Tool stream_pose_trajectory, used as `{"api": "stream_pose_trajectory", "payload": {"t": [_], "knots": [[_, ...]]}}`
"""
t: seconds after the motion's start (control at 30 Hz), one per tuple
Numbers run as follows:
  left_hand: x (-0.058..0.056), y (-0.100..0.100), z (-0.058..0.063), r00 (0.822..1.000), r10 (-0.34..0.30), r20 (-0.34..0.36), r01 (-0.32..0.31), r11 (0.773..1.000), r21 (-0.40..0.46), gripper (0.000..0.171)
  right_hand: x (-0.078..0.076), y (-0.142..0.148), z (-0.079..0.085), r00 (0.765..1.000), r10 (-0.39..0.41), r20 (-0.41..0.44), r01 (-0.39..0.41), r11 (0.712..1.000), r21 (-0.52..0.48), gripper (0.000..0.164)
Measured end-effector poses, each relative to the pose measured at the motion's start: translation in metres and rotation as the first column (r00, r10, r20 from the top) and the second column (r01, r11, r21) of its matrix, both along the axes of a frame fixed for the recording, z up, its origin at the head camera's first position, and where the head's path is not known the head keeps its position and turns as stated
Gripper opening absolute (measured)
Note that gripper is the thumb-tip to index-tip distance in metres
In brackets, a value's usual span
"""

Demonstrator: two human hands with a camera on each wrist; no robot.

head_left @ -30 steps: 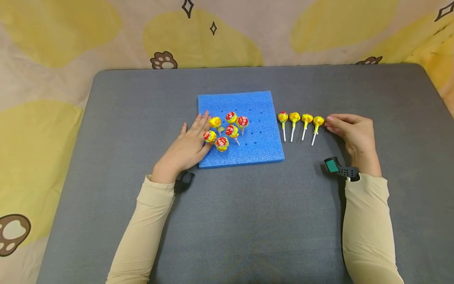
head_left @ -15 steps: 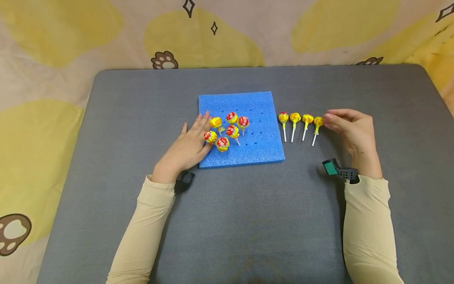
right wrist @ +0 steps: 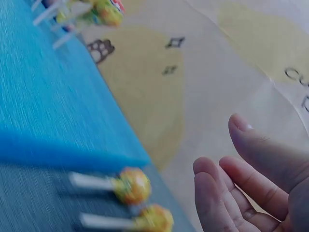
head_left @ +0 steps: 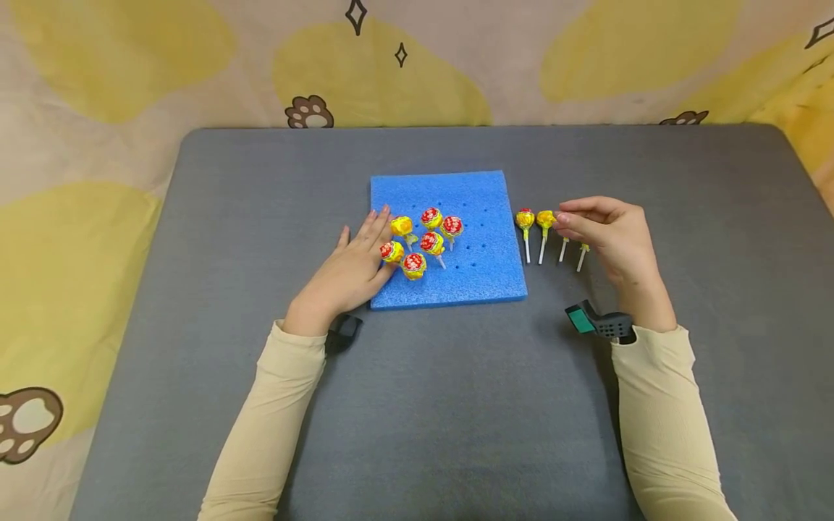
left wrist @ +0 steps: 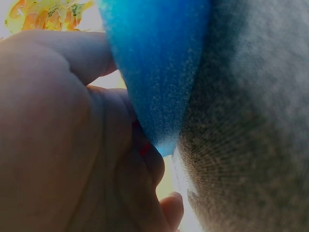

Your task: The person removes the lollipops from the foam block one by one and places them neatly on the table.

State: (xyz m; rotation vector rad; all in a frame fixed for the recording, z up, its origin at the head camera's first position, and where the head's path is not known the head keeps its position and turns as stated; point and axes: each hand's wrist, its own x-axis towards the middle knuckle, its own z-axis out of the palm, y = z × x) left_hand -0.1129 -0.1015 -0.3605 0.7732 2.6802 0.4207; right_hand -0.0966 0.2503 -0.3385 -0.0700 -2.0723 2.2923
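A blue foam board (head_left: 449, 286) with small holes lies on the table. Several lollipops (head_left: 413, 265) in yellow and red wrappers stand in its left half. My left hand (head_left: 352, 271) rests on the board's left edge, fingers extended; in the left wrist view the fingers lie against the blue foam. Right of the board, more lollipops (head_left: 525, 220) lie in a row, sticks toward me. My right hand (head_left: 612, 235) hovers over the right end of this row, hiding the heads of two. In the right wrist view its thumb and fingers are apart, with nothing between them.
The grey table (head_left: 449, 405) extends around the board on all sides. A patterned yellow and beige cloth (head_left: 456, 65) hangs behind it. Each wrist wears a black device, the right one (head_left: 602, 322) with a green patch.
My right hand has moved left from beside the rightmost lollipop to above the row. The left hand keeps its place on the board. The view has shifted slightly.
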Motion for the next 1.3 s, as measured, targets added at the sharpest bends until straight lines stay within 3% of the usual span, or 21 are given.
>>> {"api": "stream_pose_trajectory", "payload": {"t": [0.27, 0.6, 0.83, 1.07, 1.3], "knots": [[0.000, 0.000, -0.001, 1.000, 0.000, -0.005, 0.000, 1.000, -0.012, 0.066, -0.006, -0.029, 0.003, 0.994, 0.110, 0.011, -0.110, 0.994, 0.005, 0.013], [0.001, 0.000, -0.002, 1.000, 0.008, -0.007, -0.008, 1.000, 0.001, 0.066, -0.016, -0.062, -0.002, 0.980, 0.178, 0.092, -0.191, 0.967, 0.168, 0.030], [0.000, 0.000, -0.002, 1.000, 0.002, -0.008, -0.002, 1.000, 0.002, 0.066, -0.020, -0.079, -0.006, 0.964, 0.241, 0.111, -0.255, 0.956, 0.148, 0.027], [0.001, 0.000, -0.003, 1.000, 0.006, -0.007, -0.006, 1.000, -0.001, 0.066, -0.020, -0.089, -0.012, 0.945, 0.308, 0.110, -0.324, 0.927, 0.189, 0.032], [0.001, 0.001, -0.002, 1.000, 0.009, -0.005, -0.009, 1.000, 0.004, 0.065, -0.018, -0.100, -0.015, 0.953, 0.285, 0.098, -0.301, 0.926, 0.228, 0.034]]}}
